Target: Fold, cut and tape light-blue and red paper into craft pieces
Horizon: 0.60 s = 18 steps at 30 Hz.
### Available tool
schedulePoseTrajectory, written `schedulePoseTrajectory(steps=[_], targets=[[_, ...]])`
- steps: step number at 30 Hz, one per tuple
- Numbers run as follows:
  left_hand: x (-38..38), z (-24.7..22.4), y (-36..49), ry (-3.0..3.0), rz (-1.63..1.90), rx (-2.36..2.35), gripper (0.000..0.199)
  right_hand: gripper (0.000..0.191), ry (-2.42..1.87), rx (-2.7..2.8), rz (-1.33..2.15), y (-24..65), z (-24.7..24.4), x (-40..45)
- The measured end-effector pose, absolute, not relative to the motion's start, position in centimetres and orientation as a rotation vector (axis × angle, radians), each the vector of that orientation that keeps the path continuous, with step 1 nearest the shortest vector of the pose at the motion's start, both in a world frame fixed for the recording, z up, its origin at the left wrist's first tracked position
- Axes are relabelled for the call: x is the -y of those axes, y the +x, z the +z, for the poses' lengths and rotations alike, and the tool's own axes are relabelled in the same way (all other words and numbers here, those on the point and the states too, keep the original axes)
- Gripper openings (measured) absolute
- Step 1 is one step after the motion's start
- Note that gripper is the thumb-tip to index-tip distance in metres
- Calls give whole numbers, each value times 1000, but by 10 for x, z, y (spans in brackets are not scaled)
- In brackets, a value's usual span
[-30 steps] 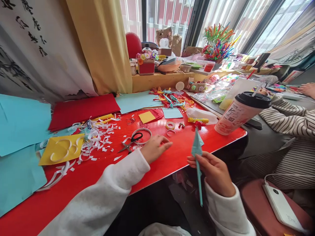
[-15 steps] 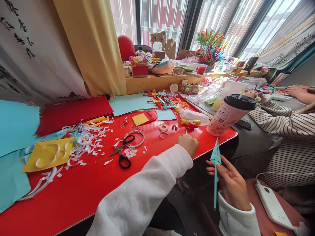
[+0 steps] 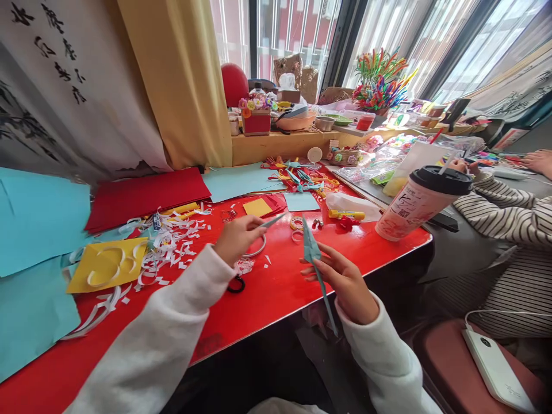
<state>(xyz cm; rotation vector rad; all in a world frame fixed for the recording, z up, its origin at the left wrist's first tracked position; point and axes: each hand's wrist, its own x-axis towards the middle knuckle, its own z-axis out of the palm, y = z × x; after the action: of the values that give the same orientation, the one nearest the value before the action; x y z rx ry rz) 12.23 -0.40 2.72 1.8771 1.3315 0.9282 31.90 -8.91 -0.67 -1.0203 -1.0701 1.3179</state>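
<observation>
Pinched in my left hand [image 3: 239, 238] is a small pointed light-blue paper piece [image 3: 274, 221], held over the red table. My right hand [image 3: 345, 279] holds a folded light-blue paper piece [image 3: 310, 247] with a pointed top and a long thin stem hanging down past the table edge. Scissors [image 3: 236, 284] lie under and beside my left hand, mostly hidden, with one black handle loop showing. A silver ring [image 3: 259, 247] and a roll of tape [image 3: 296, 223] rest nearby on the table.
A tilted drink cup [image 3: 420, 201] stands at the table's right corner. White paper scraps [image 3: 172, 241] and blue sheets [image 3: 38, 224] lie left. A person's striped sleeve [image 3: 495, 215] and a white power bank [image 3: 495, 368] are at right.
My left hand has moved left and lifted, now showing a small blue piece. My right hand has moved left and up with its folded paper. The view has shifted slightly.
</observation>
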Motion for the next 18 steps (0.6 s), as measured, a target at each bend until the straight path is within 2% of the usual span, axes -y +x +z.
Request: schedulePoseTrajectory(steps=[4, 9, 15, 18], targets=[[1, 34, 62, 1550, 1279, -1293, 26, 27, -830, 1192, 1483, 276, 3, 47], [7, 38, 29, 1453, 1574, -1273, 23, 22, -772, 1131, 1670, 227, -4, 20], [12, 41, 27, 1449, 1623, -1339, 38, 23, -796, 1132, 1727, 209, -8, 25], [12, 37, 29, 1466, 1543, -1301, 38, 24, -807, 1119, 1712, 210, -10, 24]])
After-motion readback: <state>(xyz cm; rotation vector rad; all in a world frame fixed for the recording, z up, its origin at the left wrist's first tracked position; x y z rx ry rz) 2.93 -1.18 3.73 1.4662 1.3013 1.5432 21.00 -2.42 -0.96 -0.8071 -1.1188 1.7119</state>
